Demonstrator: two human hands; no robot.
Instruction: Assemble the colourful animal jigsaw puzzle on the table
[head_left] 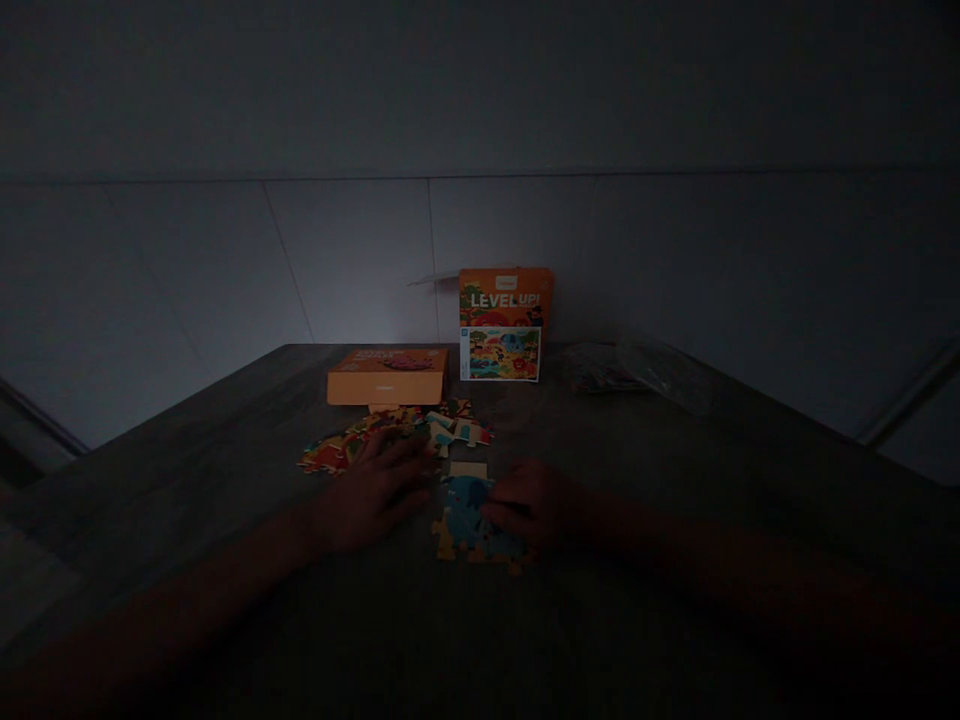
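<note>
Partly joined blue-and-yellow cardboard puzzle section (461,508) lay flat on dark grey surface (645,450) btwn hands, long axis unclear. R hand (538,500) was nearer, curled over its right side; couldn't tell if gripping. L hand (371,495), fingers apart, sat at multicoloured loose-pc pile (330,455).

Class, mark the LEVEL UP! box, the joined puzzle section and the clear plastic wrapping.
LEVEL UP! box (506,300), head view: front lettering.
Joined puzzle section (466,516), head view: blue area.
Clear plastic wrapping (646,368), head view: crumpled middle.
</note>
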